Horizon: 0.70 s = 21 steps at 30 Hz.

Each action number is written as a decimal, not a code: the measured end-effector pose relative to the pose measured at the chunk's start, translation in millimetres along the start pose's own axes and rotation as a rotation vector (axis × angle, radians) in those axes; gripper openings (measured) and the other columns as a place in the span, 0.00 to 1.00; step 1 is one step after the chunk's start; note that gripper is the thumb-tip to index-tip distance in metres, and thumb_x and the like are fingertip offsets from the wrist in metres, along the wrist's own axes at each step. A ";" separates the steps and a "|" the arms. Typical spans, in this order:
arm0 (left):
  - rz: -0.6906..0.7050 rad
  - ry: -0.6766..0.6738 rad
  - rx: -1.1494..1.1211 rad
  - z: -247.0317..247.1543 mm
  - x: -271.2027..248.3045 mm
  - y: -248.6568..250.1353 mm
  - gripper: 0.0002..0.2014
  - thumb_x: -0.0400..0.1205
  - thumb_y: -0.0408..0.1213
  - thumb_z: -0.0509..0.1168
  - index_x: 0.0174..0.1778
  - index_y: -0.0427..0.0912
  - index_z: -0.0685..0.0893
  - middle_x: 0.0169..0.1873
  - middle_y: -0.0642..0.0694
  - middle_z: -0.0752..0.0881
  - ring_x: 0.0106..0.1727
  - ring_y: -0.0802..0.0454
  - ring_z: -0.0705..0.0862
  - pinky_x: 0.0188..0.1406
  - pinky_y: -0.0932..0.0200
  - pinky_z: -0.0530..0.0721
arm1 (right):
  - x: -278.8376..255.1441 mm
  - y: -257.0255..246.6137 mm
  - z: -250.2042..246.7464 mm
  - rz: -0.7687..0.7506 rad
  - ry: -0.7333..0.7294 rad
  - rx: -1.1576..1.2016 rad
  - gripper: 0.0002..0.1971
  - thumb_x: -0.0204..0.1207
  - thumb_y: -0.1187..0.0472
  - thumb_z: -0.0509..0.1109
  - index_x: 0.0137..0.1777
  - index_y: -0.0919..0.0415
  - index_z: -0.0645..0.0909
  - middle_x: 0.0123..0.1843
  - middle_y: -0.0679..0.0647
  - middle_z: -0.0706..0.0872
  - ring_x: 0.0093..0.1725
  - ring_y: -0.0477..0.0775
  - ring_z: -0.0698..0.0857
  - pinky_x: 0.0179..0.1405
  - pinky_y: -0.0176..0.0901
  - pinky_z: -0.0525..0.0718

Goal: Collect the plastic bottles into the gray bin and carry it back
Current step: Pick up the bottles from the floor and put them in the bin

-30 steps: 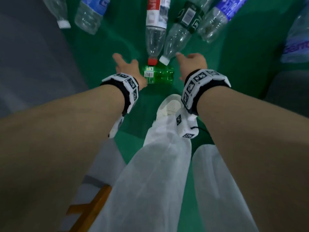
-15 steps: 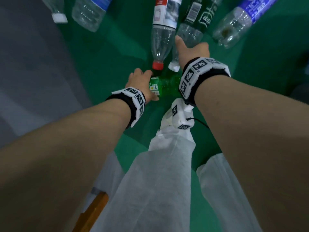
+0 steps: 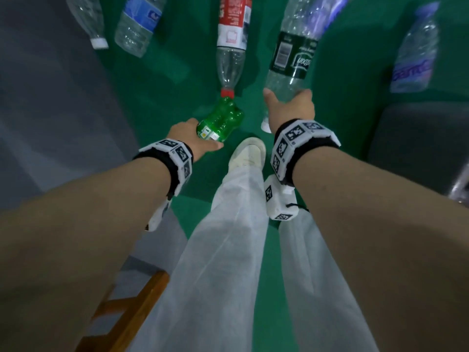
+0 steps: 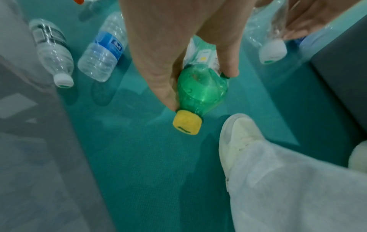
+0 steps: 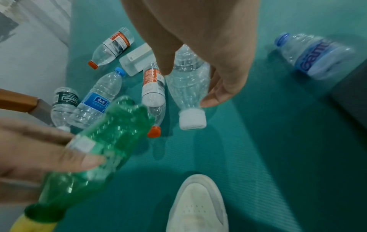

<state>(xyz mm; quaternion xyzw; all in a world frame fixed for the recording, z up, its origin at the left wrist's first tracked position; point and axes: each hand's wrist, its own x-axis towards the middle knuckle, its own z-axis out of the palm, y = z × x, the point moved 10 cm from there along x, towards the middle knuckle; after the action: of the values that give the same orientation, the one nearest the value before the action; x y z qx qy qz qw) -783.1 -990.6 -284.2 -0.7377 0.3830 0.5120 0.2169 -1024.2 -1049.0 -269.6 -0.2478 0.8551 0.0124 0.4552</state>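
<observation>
My left hand (image 3: pixel 193 138) grips a small green bottle (image 3: pixel 220 120) with a yellow cap (image 4: pixel 187 124), lifted off the green floor and tilted. My right hand (image 3: pixel 289 107) curls round a clear bottle with a dark green label (image 3: pixel 291 57) and a white cap (image 5: pixel 192 119), thumb and fingers on either side of its neck. A red-labelled bottle (image 3: pixel 231 44) with a red cap lies between the two hands. A dark gray bin (image 3: pixel 416 146) stands at the right edge.
Several more clear bottles lie on the green mat: a blue-labelled one (image 3: pixel 138 24), a white-capped one (image 3: pixel 87 19), a large blue-labelled one (image 3: pixel 416 54). My white shoe (image 3: pixel 247 154) stands just below the hands. A wooden piece (image 3: pixel 127 311) sits lower left on gray floor.
My left hand has closed on the green bottle and lifted it, tilting it. My right hand has closed round the neck of the dark-labelled clear bottle.
</observation>
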 end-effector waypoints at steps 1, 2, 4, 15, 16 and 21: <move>-0.002 0.010 -0.026 -3.7 -5.4 5.8 0.28 0.69 0.56 0.76 0.56 0.41 0.80 0.50 0.42 0.85 0.51 0.43 0.85 0.50 0.47 0.88 | -5.0 4.0 -7.0 0.004 -0.003 -0.003 0.36 0.73 0.41 0.73 0.73 0.63 0.68 0.70 0.58 0.78 0.67 0.59 0.80 0.65 0.50 0.79; 0.004 0.016 -0.045 -6.9 -13.9 16.0 0.28 0.69 0.57 0.76 0.56 0.41 0.80 0.50 0.43 0.85 0.51 0.44 0.85 0.47 0.49 0.88 | -10.1 9.1 -17.5 0.009 -0.004 0.000 0.37 0.73 0.41 0.73 0.73 0.63 0.68 0.70 0.58 0.78 0.67 0.59 0.80 0.64 0.49 0.79; 0.019 0.028 -0.050 -12.6 -29.0 38.2 0.30 0.70 0.59 0.74 0.59 0.40 0.80 0.52 0.44 0.84 0.51 0.46 0.84 0.39 0.56 0.84 | -18.6 18.7 -34.8 0.016 -0.010 0.013 0.37 0.72 0.41 0.73 0.74 0.63 0.68 0.70 0.58 0.78 0.68 0.58 0.79 0.63 0.48 0.79; 0.226 0.043 -0.185 17.7 -124.8 195.7 0.29 0.64 0.64 0.75 0.51 0.47 0.82 0.49 0.50 0.87 0.50 0.51 0.87 0.53 0.49 0.88 | -36.0 80.5 -175.2 0.043 0.028 0.192 0.33 0.68 0.42 0.76 0.67 0.61 0.75 0.60 0.54 0.84 0.59 0.55 0.84 0.53 0.44 0.84; 0.239 0.042 -0.200 23.3 -134.0 207.9 0.27 0.63 0.64 0.75 0.48 0.48 0.82 0.48 0.50 0.87 0.49 0.51 0.87 0.51 0.49 0.89 | -36.6 87.2 -188.0 0.050 0.038 0.205 0.32 0.68 0.42 0.76 0.66 0.61 0.75 0.59 0.54 0.85 0.58 0.55 0.85 0.51 0.44 0.84; 0.314 0.041 -0.206 56.2 -184.8 273.8 0.26 0.64 0.63 0.75 0.43 0.45 0.82 0.44 0.46 0.87 0.48 0.48 0.88 0.48 0.45 0.90 | -41.5 122.1 -251.6 0.038 0.058 0.236 0.35 0.69 0.40 0.74 0.69 0.62 0.73 0.64 0.57 0.82 0.62 0.58 0.83 0.60 0.48 0.83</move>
<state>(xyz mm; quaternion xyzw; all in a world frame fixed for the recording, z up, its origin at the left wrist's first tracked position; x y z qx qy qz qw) -1065.4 -1054.9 -115.6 -0.6974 0.4432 0.5610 0.0500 -1252.4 -986.9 -114.8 -0.1763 0.8680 -0.0868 0.4560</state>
